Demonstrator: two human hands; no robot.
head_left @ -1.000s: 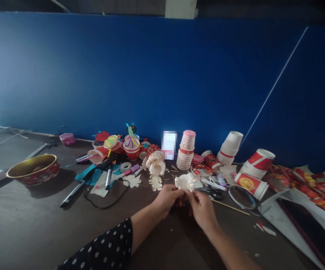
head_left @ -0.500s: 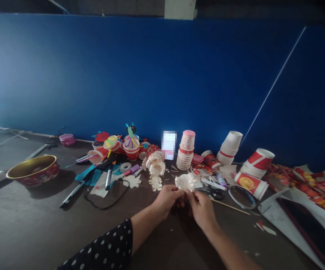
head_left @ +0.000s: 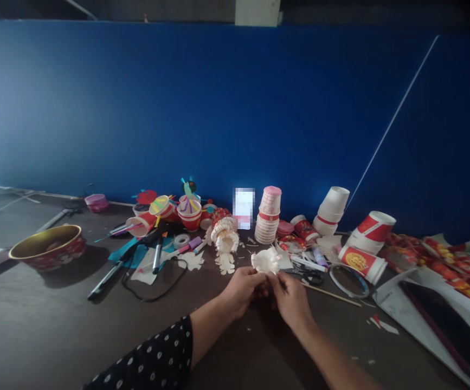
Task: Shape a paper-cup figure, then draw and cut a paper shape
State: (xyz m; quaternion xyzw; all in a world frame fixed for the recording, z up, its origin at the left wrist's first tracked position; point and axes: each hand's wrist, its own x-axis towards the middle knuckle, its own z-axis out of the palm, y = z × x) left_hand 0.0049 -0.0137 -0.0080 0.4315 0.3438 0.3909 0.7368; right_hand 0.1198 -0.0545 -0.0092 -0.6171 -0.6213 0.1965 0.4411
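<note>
Between my two hands is a white paper cup cut into petal-like flaps [head_left: 266,261], its scalloped edge facing up and away. My left hand [head_left: 243,290] pinches its lower left side. From the other side, my right hand [head_left: 291,298] grips the near edge, thumb and fingers closed. Both sets of fingertips meet at the near side, and the part under them is hidden. Just left of it on the table lies a similar cream-white petal-cut paper piece [head_left: 225,244], made of several curled layers.
Behind my hands stands a tall stack of paper cups [head_left: 267,219] beside a bright pixelated panel [head_left: 243,208]. To the right are scissors [head_left: 313,278], a wooden stick [head_left: 336,295], a tape roll [head_left: 349,280] and a phone [head_left: 442,330]. A gold-rimmed bowl [head_left: 50,254] and markers [head_left: 157,255] sit left.
The view has shifted very slightly. Both hands keep their hold on the cut paper cup, which has tipped up a little.
</note>
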